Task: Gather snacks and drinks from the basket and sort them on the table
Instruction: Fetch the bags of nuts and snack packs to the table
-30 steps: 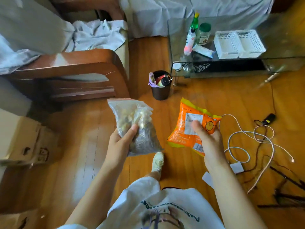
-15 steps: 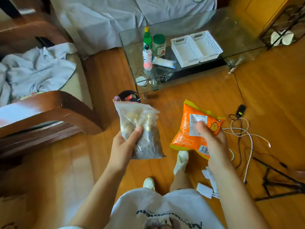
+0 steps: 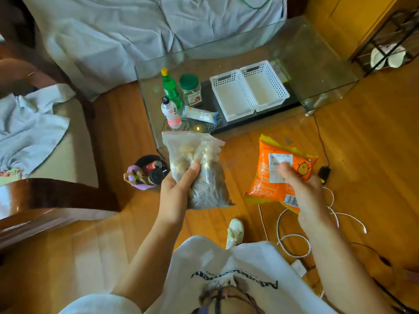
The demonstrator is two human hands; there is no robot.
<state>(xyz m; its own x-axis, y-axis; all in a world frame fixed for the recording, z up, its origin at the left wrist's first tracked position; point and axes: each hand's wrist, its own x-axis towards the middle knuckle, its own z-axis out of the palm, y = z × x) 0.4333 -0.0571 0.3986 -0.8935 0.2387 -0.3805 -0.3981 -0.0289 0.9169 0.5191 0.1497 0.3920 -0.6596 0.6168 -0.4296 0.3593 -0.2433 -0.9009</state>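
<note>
So closest to the camera, a white printed shirt point(image 3: 238, 268) is seen at the bottom, with one pale shoe point(image 3: 235, 232) planted on the wooden floor point(image 3: 79, 245) just past it. A tangle of white cable point(image 3: 292, 248) is spread over the boards on the right side.

A bit further out, both hands are raised over the floor and both are full. A clear zip bag point(image 3: 199, 168) of pale and dark snack bits is gripped by the left hand point(image 3: 176, 196), thumb laid across the front and the fingers wrapped behind. An orange snack packet point(image 3: 276, 175) with a little yellow cartoon figure is pinched by the right hand point(image 3: 303, 191), thumb pressed on its white label, remaining fingers hidden behind the packet. The two bags are kept apart, side by side, just short of the table edge.

Left of the zip bag, a small dark bin point(image 3: 147, 171) with cans and a purple wrapper inside is parked on the floor.

Beyond that, a glass table point(image 3: 317, 71) is found. On it, a pink-based drink bottle point(image 3: 171, 112), a green bottle point(image 3: 171, 87) with a yellow cap, a green-lidded jar point(image 3: 190, 89) and a wrapped snack bar point(image 3: 199, 114) are grouped near the left end. Two white slotted baskets point(image 3: 249, 89) are set touching each other just to the right of them.

Furthest back, everything's draped in pale cloth point(image 3: 113, 37).
</note>
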